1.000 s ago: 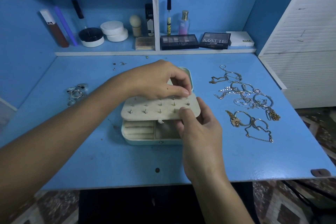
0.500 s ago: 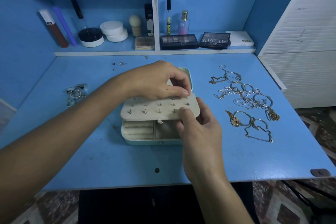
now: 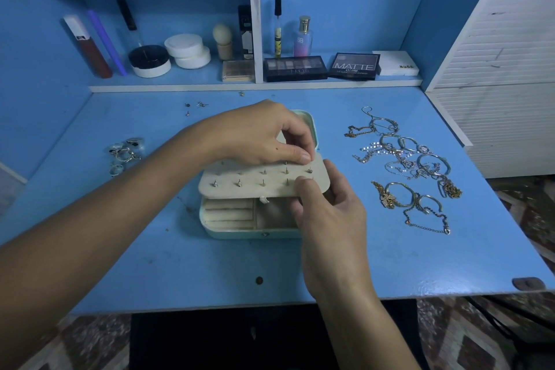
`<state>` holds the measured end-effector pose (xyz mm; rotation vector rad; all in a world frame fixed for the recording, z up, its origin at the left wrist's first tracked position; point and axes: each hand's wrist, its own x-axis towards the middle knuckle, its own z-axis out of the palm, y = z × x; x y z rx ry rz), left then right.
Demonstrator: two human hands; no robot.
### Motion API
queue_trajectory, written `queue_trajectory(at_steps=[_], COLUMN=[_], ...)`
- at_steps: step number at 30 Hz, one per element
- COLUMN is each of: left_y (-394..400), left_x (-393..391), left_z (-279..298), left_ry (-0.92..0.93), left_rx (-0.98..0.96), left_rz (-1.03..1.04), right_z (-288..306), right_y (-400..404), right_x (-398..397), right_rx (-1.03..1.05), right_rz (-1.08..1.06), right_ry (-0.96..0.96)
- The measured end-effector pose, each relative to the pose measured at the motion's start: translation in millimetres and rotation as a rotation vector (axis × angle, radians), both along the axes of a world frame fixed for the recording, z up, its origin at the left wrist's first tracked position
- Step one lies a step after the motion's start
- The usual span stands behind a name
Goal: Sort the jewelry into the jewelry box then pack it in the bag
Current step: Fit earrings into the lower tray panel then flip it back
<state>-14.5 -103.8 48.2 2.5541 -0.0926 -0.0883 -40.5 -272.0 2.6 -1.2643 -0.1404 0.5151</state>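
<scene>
Hands meet over the jewelry box (image 3: 240, 227) at the centre of the frame, on the blue table (image 3: 360, 264). Left hand (image 3: 258, 135) pinches its fingertips together at the far right edge of the earring panel (image 3: 255, 183); what they pinch is too small to tell. Right hand (image 3: 327, 213) grips the panel's near right corner, thumb on top. Chains and bangles (image 3: 405, 171) lie at right, rings (image 3: 124, 153) at left, loose studs (image 3: 195, 106) toward the upper left

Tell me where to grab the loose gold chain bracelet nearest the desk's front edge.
Pinch the chain bracelet mid-length, from straight above. It lies flat on the blue desk as a thin, limp strand with clear desk on its near side; its far end probably tangles with the bangles.
</scene>
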Motion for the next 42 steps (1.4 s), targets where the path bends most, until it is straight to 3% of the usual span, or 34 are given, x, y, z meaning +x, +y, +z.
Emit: queue_trajectory(at_steps=[42], left_y=[-12.4], left_x=[7.6], left_z=[13.0], left_ry=[0.077], left_rx=[0.142], left_rz=[0.029], right_z=[-0.7], right_y=[-1.2], right_x=[0.1], right_rx=[-0.044], right_rz=[-0.001], right_ry=[-0.017])
